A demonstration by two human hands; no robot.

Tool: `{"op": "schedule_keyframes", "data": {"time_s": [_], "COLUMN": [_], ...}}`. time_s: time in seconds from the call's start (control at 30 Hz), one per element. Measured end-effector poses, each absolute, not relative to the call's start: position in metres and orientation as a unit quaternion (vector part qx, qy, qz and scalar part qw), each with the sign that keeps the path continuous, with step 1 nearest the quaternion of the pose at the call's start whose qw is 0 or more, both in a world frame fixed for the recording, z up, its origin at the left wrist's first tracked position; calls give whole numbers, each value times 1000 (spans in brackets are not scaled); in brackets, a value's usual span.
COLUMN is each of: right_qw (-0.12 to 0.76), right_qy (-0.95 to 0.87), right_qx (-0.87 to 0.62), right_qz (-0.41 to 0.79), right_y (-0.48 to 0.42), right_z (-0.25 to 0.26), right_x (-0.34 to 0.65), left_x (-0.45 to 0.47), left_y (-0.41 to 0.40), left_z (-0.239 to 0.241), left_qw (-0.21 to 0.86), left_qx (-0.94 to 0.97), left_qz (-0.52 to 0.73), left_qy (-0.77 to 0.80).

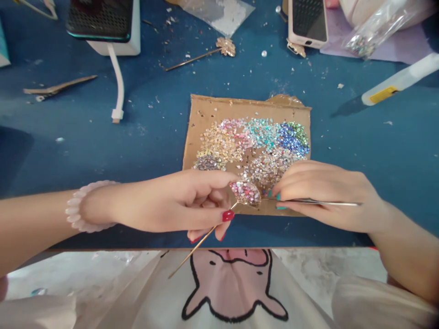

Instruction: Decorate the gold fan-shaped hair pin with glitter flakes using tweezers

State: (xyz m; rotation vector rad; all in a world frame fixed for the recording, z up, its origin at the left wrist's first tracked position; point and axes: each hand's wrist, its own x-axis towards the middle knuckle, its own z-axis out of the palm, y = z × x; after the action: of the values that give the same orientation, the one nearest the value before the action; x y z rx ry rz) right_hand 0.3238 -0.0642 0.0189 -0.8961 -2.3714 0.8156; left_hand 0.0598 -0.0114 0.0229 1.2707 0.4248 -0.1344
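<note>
Between the thumb and fingers of my left hand (185, 201) is a gold hairpin (245, 193), its fan-shaped head filled with pink and pale chips and its long pin slanting down past the table edge. My right hand (325, 194) is closed on metal tweezers (318, 202), whose tips point left, close beside the fan's right edge. Whether the tips hold a chip is too small to tell. Under both hands lies a piece of cardboard (206, 107) bearing coloured chips (262, 132) in patches of yellow, pink, turquoise, blue, green, grey and mixed pale tones.
Behind the cardboard lies another gold hairpin (225, 46) near a loose pearl (264, 53). A phone (99, 18) with a white cable (118, 87) is at the back left, another phone (307, 23) at the back right. A white pen-like tube (401, 80) lies right; a brown stick (60, 87) left.
</note>
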Motion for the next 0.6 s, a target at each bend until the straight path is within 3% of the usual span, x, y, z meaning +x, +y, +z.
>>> {"op": "schedule_keyframes", "data": {"time_s": [0.6], "right_qw": [243], "right_qy": [-867], "right_qx": [-312], "right_qz": [302], "right_y": [-66], "right_z": [19], "right_x": [321], "left_x": [61], "left_y": [-11], "left_z": [23], "left_qw": [782], "left_qx": [588], "left_qz": [-62], "left_qy": [197]}}
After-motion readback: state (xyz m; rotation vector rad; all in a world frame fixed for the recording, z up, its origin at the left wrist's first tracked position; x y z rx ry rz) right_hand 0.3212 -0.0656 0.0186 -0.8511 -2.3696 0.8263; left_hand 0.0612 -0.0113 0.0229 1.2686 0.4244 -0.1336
